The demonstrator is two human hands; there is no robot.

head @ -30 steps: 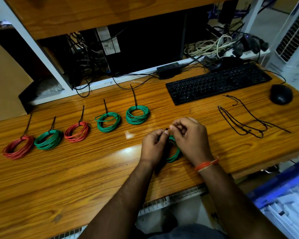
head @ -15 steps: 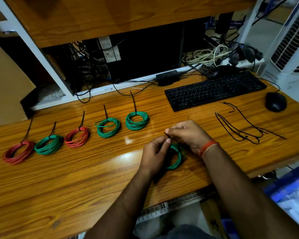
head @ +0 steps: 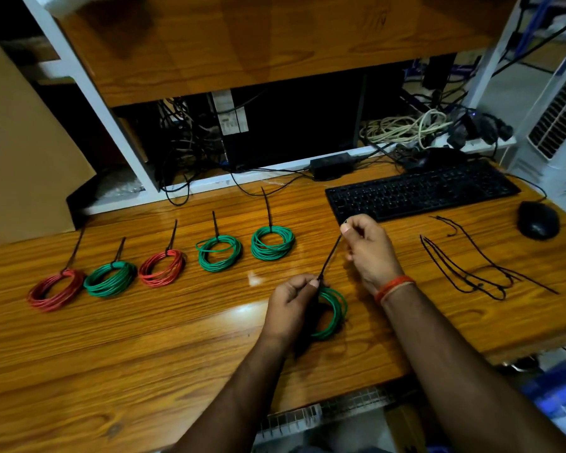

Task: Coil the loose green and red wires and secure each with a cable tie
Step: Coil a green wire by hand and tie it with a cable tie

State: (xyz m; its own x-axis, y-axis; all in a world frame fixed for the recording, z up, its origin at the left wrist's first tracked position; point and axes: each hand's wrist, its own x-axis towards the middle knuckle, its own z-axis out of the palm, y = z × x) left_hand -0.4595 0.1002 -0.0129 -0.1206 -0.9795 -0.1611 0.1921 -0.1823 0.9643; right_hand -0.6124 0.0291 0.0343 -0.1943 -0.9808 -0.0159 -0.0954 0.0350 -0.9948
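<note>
Setting: a glossy orange-brown wooden desk (head: 144, 348) seen from above, a black computer keyboard (head: 419, 191) at upper right.
Coil in hand: a ring of thin green insulated wire (head: 332, 313) sits just below the centre of the frame, resting at the desk surface.
Left hand: the left hand (head: 291, 305) pinches the coil's top edge where the tie wraps it.
Right hand: the right hand (head: 368, 246), above and right of the coil, grasps the tail of a thin black plastic cable tie (head: 330, 255) drawn taut between both hands.
Finished coils: five tied rings, the far-left red wire coil (head: 56, 289) among them, line the left half (each tie tail pointing up the frame).
Spare ties: loose black cable ties (head: 471, 273) lie at right.
Handling: the wire looks light and springy, likely to unwind if released; best held at the tie's head while the slick tail is pulled.
</note>
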